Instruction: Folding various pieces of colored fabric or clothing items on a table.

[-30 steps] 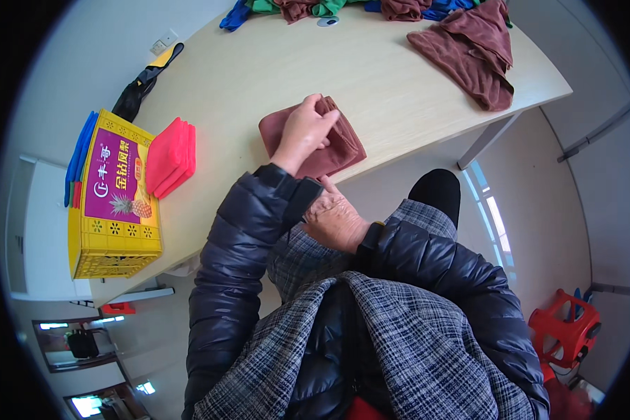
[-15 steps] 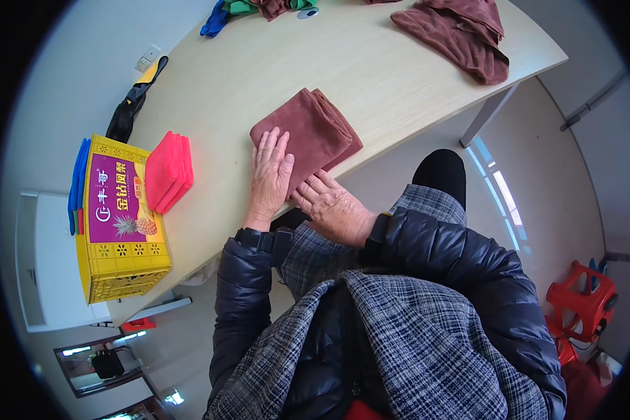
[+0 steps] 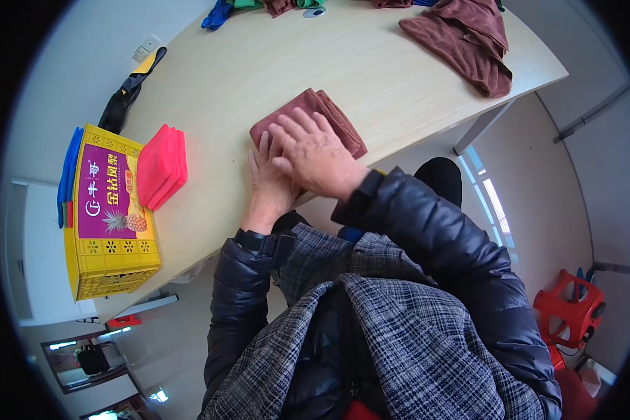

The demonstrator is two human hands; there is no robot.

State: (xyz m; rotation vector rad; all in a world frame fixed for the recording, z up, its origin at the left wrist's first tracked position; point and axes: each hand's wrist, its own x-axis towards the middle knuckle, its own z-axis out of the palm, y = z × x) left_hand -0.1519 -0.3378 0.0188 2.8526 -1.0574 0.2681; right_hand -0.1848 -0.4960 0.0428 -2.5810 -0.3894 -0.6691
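Note:
A folded brown cloth (image 3: 337, 124) lies near the table's front edge, its layers showing along the right side. My left hand (image 3: 269, 190) rests on the cloth's near left part with fingers stretched out, partly covered by the other hand. My right hand (image 3: 320, 155) is over the middle of the cloth, crossing the left fingers, its own fingers spread and slightly blurred. Whether the right palm touches the cloth or the left hand cannot be made out. Neither hand grips anything.
At the left of the table (image 3: 217, 91) stands a yellow plastic crate (image 3: 115, 264) with folded red cloths (image 3: 162, 166) and blue cloths (image 3: 71, 175) over its sides. A loose brown cloth (image 3: 462, 42) lies far right. Coloured cloths (image 3: 219, 15) line the far edge. A red stool (image 3: 569, 308) stands right.
My right hand has moved up from the cloth's near edge to over its middle, across the left hand. My left hand stays at about the same place. The view has shifted slightly.

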